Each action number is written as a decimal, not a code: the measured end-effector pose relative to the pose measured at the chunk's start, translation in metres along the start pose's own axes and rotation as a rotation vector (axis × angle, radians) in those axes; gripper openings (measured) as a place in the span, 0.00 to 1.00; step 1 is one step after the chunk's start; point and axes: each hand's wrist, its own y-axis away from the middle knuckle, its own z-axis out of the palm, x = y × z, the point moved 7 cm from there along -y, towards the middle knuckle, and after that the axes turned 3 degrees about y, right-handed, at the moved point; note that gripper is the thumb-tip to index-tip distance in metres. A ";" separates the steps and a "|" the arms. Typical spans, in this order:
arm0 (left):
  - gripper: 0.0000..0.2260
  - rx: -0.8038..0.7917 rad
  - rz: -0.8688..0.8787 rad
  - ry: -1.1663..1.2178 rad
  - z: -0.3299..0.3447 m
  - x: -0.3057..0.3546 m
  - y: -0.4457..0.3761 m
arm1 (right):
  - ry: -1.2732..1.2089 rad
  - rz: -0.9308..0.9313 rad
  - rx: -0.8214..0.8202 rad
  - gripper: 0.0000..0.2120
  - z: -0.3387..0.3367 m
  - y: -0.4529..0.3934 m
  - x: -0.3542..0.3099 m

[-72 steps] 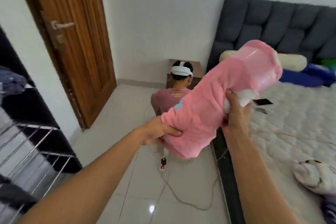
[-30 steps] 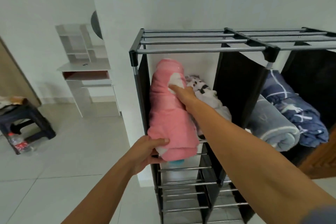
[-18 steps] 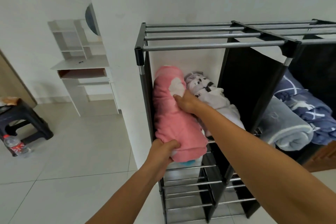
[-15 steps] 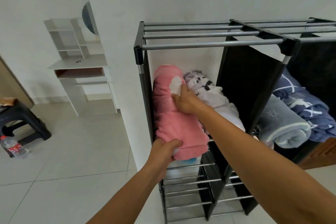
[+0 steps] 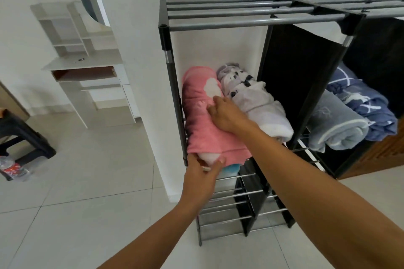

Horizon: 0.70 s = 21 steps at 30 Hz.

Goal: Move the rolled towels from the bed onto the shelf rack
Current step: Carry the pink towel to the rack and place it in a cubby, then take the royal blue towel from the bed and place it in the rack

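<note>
**Two hands settle a pink rolled towel on a shelf rack**

We look down along two bare forearms toward a black-framed shelf rack (image 5: 168,54) with grey metal rails, standing on pale floor tiles against a white wall.

Our right hand (image 5: 225,116) lies palm-down and mostly flat on top of the pink rolled towel (image 5: 203,120), fingers spread loosely and pressing on the cloth rather than gripping it. Our left hand (image 5: 202,172) is at the near end of the same roll, fingers curled up around its lower edge and thumb across the front, a partly closed hold on the fabric. A white patch and a bit of turquoise show at that end.

The pink towel lies lengthwise in the left upper compartment, against the rack's left post, its near end overhanging the front rail. It looks soft and fleecy, a thick cylinder with a white cloud-shaped patch on top. Touching it on the right is a pale lilac-and-white rolled towel (image 5: 253,102) with dark markings, equally plush.

A black fabric panel divides this compartment from the next, where a grey-blue rolled towel (image 5: 334,124) with a pale edge lies beside a dark blue patterned one (image 5: 369,107).

To the left, well apart, stand a white shelving desk (image 5: 87,67), a black stool (image 5: 24,137) and a plastic bottle (image 5: 13,168) on the floor.
</note>
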 end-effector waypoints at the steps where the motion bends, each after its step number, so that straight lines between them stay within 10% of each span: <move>1: 0.23 -0.008 0.019 -0.048 0.006 -0.010 0.012 | -0.017 -0.019 0.020 0.23 -0.005 0.014 0.000; 9: 0.08 -0.507 -0.239 -0.193 0.127 -0.080 0.074 | -0.378 0.202 -0.041 0.16 -0.038 0.194 0.106; 16: 0.08 -1.026 0.004 -0.482 0.270 -0.066 0.240 | -0.662 0.838 0.430 0.12 -0.025 0.534 0.238; 21: 0.04 -1.587 0.138 -0.684 0.328 -0.099 0.456 | -0.926 1.249 0.964 0.03 0.034 0.806 0.214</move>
